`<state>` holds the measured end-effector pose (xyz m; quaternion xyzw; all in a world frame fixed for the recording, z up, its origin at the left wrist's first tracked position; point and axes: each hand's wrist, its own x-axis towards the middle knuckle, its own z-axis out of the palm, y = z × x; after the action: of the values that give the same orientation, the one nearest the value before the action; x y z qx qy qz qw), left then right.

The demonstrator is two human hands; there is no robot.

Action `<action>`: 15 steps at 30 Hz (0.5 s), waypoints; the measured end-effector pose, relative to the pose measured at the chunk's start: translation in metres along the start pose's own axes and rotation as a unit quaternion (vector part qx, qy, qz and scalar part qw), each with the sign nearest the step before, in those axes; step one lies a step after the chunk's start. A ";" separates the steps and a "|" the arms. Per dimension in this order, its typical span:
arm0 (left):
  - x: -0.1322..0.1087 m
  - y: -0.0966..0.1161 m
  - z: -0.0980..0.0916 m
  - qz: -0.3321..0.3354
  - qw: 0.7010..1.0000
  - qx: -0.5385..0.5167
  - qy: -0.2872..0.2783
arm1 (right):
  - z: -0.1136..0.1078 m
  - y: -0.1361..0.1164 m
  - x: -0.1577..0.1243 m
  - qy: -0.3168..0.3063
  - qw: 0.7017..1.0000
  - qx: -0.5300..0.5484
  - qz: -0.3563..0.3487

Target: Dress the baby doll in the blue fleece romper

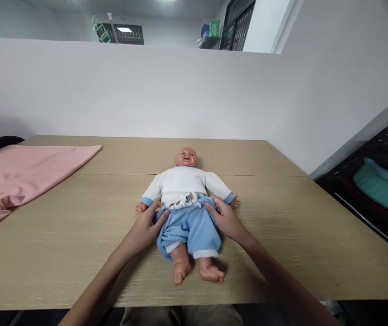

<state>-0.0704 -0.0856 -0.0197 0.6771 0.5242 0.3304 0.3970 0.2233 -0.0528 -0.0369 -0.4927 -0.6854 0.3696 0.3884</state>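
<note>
A baby doll lies on its back on the wooden table, head away from me and bare feet toward me. It has on a white top with blue cuffs and light blue pants with white hems. Around its waist shows a white printed cloth, partly tucked at the waistband. My left hand grips the waistband at the doll's hip on the left, thumb on top and fingers at the side. On the opposite hip, my right hand pinches the waistband the same way.
A pink cloth is spread over the left part of the table, with a black rounded item behind it. A white partition rises at the far edge. At the right is a black rack holding folded green fabric.
</note>
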 end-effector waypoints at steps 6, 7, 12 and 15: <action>-0.003 0.015 -0.008 0.121 0.989 0.080 0.025 | -0.013 -0.015 0.001 -0.026 0.993 -0.063 -0.100; -0.001 0.015 -0.009 0.129 0.988 0.081 0.039 | -0.014 -0.020 0.002 -0.024 0.989 -0.074 -0.126; 0.034 0.005 -0.007 0.033 0.993 0.039 0.111 | -0.005 -0.026 0.025 -0.003 0.993 -0.083 -0.087; 0.061 -0.003 -0.009 -0.019 0.996 -0.056 0.064 | 0.002 -0.014 0.047 0.022 0.995 -0.077 -0.053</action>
<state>-0.0653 -0.0244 -0.0166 0.6215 0.5415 0.3942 0.4062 0.2059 -0.0112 -0.0175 -0.4919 -0.7287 0.2835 0.3830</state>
